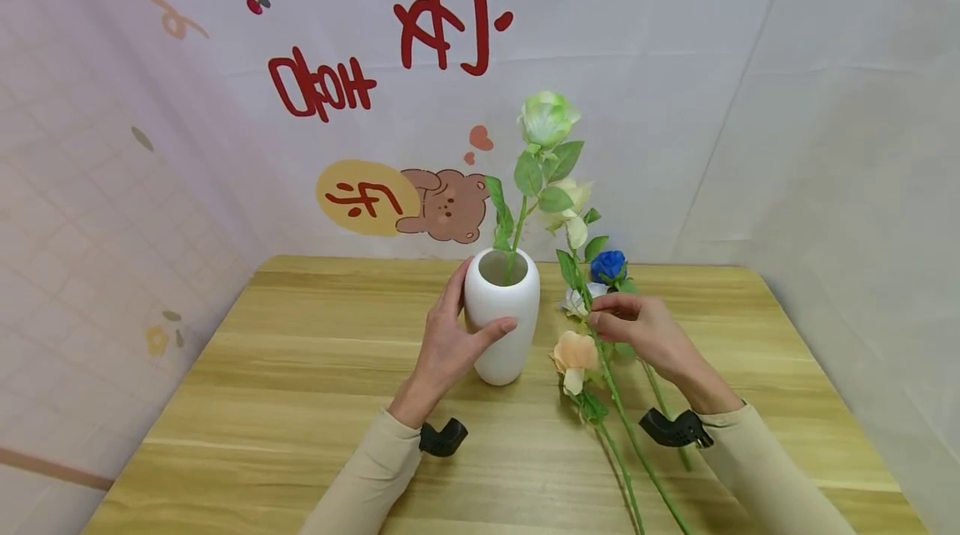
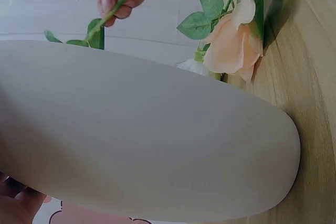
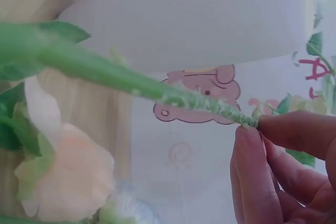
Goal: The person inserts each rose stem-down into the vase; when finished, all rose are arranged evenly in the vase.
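Wooden table (image 1: 300, 402) with pale striped grain; tall white smooth-sided vase (image 1: 504, 335) upright on it, mid-table toward the far side. Left hand (image 1: 448, 347) grips the vase from its left, fingers round the far side, thumb across the near face. One pale green-and-white artificial rose (image 1: 547, 120) stands in the vase mouth, its head well above the rim. Right hand (image 1: 651, 337), right of the vase, pinches between thumb and fingers the green stem of a cream-yellow artificial rose (image 1: 573, 200), bloom raised at the far end, stem running toward the near edge. Beside that stem, on the table: a peach artificial rose (image 1: 576, 354) at near left, a deep blue artificial rose (image 1: 608, 265) at far right, a white artificial flower (image 1: 576, 303) partly hidden by leaves.
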{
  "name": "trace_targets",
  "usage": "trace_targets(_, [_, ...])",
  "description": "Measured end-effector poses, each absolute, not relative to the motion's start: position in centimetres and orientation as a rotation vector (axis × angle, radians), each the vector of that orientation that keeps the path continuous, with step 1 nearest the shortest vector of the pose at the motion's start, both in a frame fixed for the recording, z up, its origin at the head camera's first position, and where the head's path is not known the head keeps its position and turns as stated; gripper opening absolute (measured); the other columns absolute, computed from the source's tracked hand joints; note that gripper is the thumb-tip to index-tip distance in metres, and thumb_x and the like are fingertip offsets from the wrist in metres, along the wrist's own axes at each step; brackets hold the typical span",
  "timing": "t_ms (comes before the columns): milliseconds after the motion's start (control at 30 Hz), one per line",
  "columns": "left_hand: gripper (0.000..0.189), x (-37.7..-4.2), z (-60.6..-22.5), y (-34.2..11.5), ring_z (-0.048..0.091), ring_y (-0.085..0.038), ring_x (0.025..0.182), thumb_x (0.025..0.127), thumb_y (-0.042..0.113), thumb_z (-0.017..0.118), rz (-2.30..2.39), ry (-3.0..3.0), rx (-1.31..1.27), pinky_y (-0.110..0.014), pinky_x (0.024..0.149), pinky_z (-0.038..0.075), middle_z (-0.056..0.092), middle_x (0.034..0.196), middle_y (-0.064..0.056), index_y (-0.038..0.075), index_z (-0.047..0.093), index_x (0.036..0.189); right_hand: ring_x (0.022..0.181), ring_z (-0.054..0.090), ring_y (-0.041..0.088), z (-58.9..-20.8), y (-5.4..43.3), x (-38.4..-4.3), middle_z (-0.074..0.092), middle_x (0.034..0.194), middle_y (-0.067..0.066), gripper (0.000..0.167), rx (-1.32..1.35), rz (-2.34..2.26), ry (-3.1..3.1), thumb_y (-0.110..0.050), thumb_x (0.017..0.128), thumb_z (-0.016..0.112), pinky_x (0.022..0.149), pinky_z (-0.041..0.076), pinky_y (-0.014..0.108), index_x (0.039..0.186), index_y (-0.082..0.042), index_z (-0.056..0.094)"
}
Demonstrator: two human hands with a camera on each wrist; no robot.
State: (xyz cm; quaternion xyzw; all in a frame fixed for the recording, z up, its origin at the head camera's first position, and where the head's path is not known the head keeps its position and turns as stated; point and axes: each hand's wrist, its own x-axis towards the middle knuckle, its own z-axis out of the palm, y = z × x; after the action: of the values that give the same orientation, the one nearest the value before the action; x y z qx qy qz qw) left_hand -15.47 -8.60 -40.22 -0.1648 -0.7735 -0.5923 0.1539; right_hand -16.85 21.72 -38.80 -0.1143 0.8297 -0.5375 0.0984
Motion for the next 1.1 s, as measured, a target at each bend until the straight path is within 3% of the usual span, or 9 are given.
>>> trace_targets(233, [0.097, -15.3, -40.2, -9.2, 0.056, -0.024, 0.133, 0.081, 0.048, 0.088, -1.692, -2.232, -0.469, -0.049, 0.113, 0.044, 0.055, 0.147, -0.004, 0.017, 0.039, 0.159, 0.102, 0.07, 0.021, -38.4, 22.2, -16.5, 0.065, 0.122, 0.025, 0.043, -0.256, -1.759, 2.42, -0.023, 0.103, 0.067, 0.091, 0.059, 0.032, 0.131, 0.009, 0.06])
trace_targets(367, [0.101, -15.4, -40.2, -9.5, 0.055, -0.025, 0.134, 0.08, 0.058, 0.085, -1.679, -2.237, -0.465, -0.048, 0.114, 0.043, 0.054, 0.147, -0.005, 0.016, 0.039, 0.159, 0.097, 0.07, 0.015, -37.7, 22.4, -16.4, 0.066, 0.119, 0.019, 0.047, -0.189, -1.84, 2.429, -0.025, 0.103, 0.068, 0.089, 0.059, 0.028, 0.133, 0.009, 0.059])
trace_targets(533, [0.104, -15.5, -40.4, -9.0, 0.056, -0.027, 0.133, 0.08, 0.064, 0.082, -1.691, -2.207, -0.48, -0.049, 0.114, 0.043, 0.055, 0.147, -0.009, 0.012, 0.039, 0.159, 0.093, 0.07, 0.014, -35.7, 22.9, -16.4, 0.07, 0.107, 0.004, 0.035, -0.217, -1.997, 2.396, -0.02, 0.103, 0.068, 0.084, 0.06, 0.026, 0.125, 0.007, 0.061])
trace_targets(667, [0.107, -15.4, -40.8, -8.3, 0.056, -0.027, 0.133, 0.079, 0.069, 0.079, -1.716, -2.178, -0.47, -0.05, 0.114, 0.043, 0.054, 0.147, -0.009, 0.01, 0.039, 0.158, 0.092, 0.07, 0.013, -33.5, 22.6, -16.5, 0.07, 0.102, 0.001, 0.02, -0.293, -2.183, 2.312, -0.012, 0.101, 0.069, 0.083, 0.06, 0.024, 0.117, -0.001, 0.065])
trace_targets(933, [0.106, -15.2, -40.8, -8.1, 0.057, -0.025, 0.131, 0.079, 0.069, 0.078, -1.725, -2.163, -0.485, -0.05, 0.111, 0.046, 0.055, 0.147, -0.007, 0.01, 0.039, 0.158, 0.093, 0.069, 0.017, -28.6, 19.8, -17.0, 0.071, 0.101, 0.006, 0.013, -0.425, -2.478, 2.172, -0.005, 0.099, 0.07, 0.084, 0.06, 0.025, 0.111, -0.001, 0.069])
trace_targets(1100, [0.108, -15.3, -40.7, -8.4, 0.057, -0.025, 0.131, 0.08, 0.07, 0.077, -1.699, -2.17, -0.497, -0.051, 0.11, 0.047, 0.054, 0.148, -0.009, 0.008, 0.037, 0.159, 0.101, 0.068, 0.022, -26.3, 17.7, -17.4, 0.07, 0.106, 0.01, 0.021, -0.461, -2.554, 2.134, -0.008, 0.097, 0.072, 0.088, 0.059, 0.027, 0.115, 0.003, 0.068])
